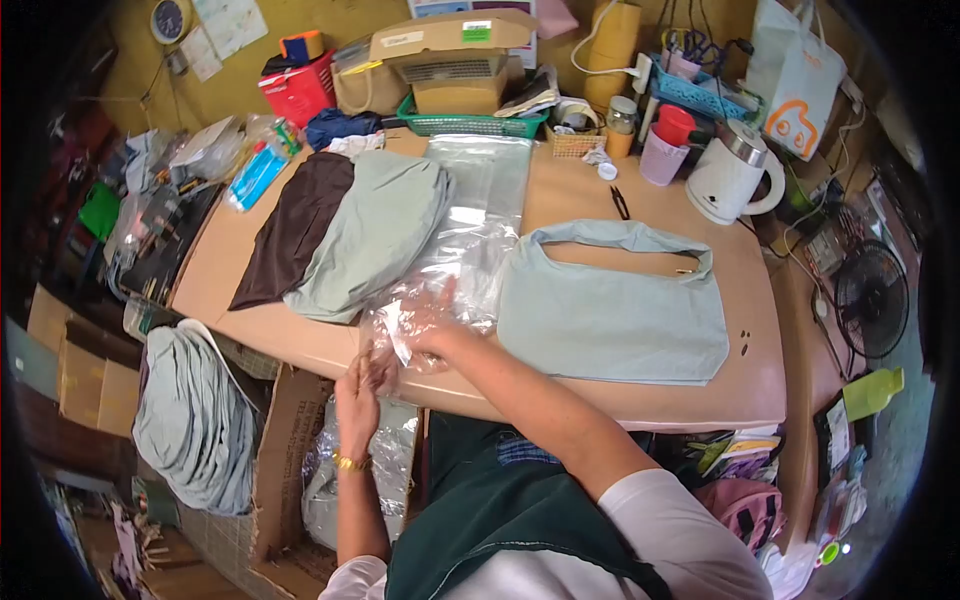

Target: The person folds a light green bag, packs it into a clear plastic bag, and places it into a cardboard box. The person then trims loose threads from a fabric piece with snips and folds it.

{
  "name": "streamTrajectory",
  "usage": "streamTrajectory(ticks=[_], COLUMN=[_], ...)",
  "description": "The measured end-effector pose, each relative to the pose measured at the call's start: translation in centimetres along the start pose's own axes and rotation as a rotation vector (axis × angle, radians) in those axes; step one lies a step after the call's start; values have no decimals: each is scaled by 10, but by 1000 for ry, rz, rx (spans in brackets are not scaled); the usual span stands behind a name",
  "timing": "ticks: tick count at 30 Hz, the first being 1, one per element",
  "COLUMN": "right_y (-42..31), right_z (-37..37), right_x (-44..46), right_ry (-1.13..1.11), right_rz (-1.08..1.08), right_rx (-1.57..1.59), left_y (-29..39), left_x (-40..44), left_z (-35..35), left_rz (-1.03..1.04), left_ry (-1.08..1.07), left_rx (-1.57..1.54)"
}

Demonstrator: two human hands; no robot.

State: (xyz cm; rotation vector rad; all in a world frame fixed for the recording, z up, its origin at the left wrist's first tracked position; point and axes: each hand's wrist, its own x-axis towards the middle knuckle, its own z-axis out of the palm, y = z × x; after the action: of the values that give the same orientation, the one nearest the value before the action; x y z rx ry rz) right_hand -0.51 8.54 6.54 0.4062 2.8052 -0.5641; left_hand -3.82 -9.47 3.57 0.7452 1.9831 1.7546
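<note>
At the table's front edge my left hand (364,388) pinches the edge of a crumpled clear plastic bag (388,318). My right hand (428,325) reaches into this bag, its fingers spread and partly veiled by the shiny film. Beyond my hands lies a stack of flat clear plastic bags (482,190). A pale grey-green shoulder bag (612,325) rests flat to the right, its strap looped away from me. On the left, pale grey-green folded cloth items (372,225) partly cover dark brown ones (298,222).
Black thread snips (620,203), a white kettle (728,180) and a lilac cup (660,160) stand or lie at the back right. A green basket (470,125) holds cardboard boxes. Below the left edge are piled grey-green cloth (190,420) and an open carton (285,460). A fan (872,298) is far right.
</note>
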Motion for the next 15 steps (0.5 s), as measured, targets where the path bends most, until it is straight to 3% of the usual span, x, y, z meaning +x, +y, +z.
streamTrajectory(ticks=[2, 3, 4, 5, 7, 9, 10, 13, 14, 15], right_y=[13, 17, 22, 29, 30, 24, 19, -10, -23, -37], right_z=[-12, -14, -12, -6, -9, -18, -18, -11, -4, 10], right_x=[4, 7, 16, 28, 37, 36, 32, -10, -25, -41], right_ry=[49, 108, 105, 97, 85, -25, 26, 40, 57, 220], right_rz=[48, 112, 103, 125, 133, 180, 181, -118, -256, -368], right_rx=[67, 149, 146, 154, 159, 100, 117, 117, 171, 250], left_y=[48, 75, 97, 109, 122, 145, 157, 172, 176, 181], left_x=[-23, -41, -56, -73, -106, -152, -187, -238, -226, -215], left_z=[-28, -37, -51, -71, -131, -201, -223, -269, -255, -242], left_rz=[152, 130, 253, 191, 216, 490, 590, 710, 731, 767], left_ry=[-54, -1, 60, 185, 739, 985, 1151, 1367, 1359, 1361], left_rx=[244, 109, 86, 48, 54, -286, 118, 683, 967, 1246])
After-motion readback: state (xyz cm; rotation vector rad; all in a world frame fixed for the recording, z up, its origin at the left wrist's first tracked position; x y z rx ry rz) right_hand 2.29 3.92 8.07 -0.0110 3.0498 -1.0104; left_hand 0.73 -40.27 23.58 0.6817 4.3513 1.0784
